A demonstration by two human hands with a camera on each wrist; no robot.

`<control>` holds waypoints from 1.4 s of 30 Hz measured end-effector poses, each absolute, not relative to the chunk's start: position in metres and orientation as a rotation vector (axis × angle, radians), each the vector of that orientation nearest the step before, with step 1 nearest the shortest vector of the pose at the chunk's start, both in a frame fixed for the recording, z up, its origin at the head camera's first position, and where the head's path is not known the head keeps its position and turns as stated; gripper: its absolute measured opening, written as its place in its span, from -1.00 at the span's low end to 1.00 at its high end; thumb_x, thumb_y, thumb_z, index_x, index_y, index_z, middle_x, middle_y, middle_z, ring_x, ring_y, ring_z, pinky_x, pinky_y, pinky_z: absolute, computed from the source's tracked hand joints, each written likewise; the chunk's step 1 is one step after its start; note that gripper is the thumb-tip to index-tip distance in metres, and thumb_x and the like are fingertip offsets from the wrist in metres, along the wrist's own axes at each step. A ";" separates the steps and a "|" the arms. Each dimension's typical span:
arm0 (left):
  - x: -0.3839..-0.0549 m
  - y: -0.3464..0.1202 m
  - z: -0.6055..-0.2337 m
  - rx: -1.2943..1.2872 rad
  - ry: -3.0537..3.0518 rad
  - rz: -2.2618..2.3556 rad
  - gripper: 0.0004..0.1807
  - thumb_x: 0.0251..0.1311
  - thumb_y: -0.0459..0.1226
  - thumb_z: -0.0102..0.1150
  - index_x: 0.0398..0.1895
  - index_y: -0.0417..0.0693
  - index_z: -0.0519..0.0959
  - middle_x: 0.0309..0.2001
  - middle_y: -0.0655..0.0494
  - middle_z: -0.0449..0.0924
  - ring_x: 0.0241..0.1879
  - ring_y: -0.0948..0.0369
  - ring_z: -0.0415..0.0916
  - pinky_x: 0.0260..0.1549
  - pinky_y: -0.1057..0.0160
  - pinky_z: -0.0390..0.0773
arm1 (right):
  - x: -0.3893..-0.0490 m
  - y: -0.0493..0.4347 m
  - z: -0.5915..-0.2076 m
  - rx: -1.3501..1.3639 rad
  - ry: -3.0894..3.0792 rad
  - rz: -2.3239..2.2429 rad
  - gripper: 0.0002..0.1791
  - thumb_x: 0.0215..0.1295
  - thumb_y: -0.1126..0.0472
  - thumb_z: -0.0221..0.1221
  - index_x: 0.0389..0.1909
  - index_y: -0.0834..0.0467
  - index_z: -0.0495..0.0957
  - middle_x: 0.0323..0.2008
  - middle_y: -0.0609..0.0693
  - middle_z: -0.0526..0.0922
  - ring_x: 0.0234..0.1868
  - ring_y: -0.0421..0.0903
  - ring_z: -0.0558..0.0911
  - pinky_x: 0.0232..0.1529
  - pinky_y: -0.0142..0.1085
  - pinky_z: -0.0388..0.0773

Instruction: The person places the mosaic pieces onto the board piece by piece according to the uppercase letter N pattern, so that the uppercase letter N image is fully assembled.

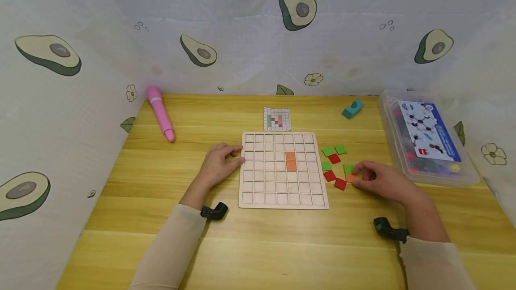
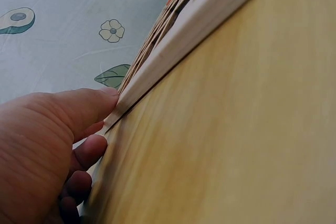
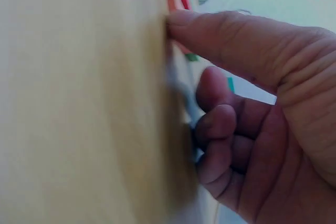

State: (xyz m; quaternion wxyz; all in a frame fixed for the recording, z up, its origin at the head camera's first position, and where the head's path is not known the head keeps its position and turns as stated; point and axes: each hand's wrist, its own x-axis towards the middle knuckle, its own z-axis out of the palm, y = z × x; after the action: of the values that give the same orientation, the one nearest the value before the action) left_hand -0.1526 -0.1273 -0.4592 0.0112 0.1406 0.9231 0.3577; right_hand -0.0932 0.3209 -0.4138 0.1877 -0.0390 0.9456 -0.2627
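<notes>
A square wooden grid board (image 1: 264,176) lies on the table, with two orange tiles (image 1: 290,161) in its cells, one above the other. My left hand (image 1: 217,164) touches the board's left edge with the fingertips and thumb; in the left wrist view the thumb meets the raised edge. Right of the board, my right hand (image 1: 383,180) pinches a loose orange tile (image 1: 350,178) at its right side between thumb and index finger. Around it lie several green tiles (image 1: 328,151) and red tiles (image 1: 340,184). In the right wrist view the other fingers are curled.
Behind the board lies a small pattern card (image 1: 277,119) with coloured squares. A pink pen-like stick (image 1: 161,113) lies at the far left. At the back right are a teal block (image 1: 352,109) and a clear plastic box (image 1: 429,138) with a blue and white label.
</notes>
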 end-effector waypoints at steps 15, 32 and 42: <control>-0.151 -0.127 -0.457 0.409 2.860 1.119 -0.56 0.30 -0.07 0.34 0.21 0.02 0.67 -0.16 0.08 0.65 -0.04 0.06 0.47 0.03 0.08 0.43 | -0.097 0.320 -0.419 -0.073 2.665 -0.780 -0.61 0.30 0.00 0.38 0.00 0.13 0.57 -0.38 -0.02 0.45 -0.43 -0.11 0.40 -0.47 -0.33 0.30; -0.152 -0.127 -0.459 0.407 2.864 1.109 -0.56 0.31 -0.06 0.33 0.21 0.03 0.67 -0.15 0.08 0.65 -0.06 0.07 0.47 0.03 0.10 0.41 | -0.096 0.323 -0.421 -0.076 2.686 -0.795 -0.58 0.34 -0.02 0.34 0.02 0.20 0.62 -0.37 -0.01 0.46 -0.40 -0.11 0.40 -0.46 -0.33 0.31; -0.151 -0.126 -0.457 0.409 2.859 1.123 -0.56 0.30 -0.07 0.34 0.20 0.02 0.67 -0.16 0.08 0.64 -0.07 0.08 0.46 0.00 0.11 0.41 | -0.099 0.301 -0.403 -0.128 2.738 -0.794 -0.55 0.33 -0.08 0.34 0.03 0.17 0.62 -0.37 -0.02 0.48 -0.38 -0.11 0.41 -0.45 -0.35 0.32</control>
State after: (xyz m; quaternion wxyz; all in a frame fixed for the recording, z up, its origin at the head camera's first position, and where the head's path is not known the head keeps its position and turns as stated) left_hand -0.1514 -0.1259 -0.4569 0.0215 0.1319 0.9224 0.3623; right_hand -0.0992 0.3012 -0.4031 0.1435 -0.0443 0.9495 -0.2754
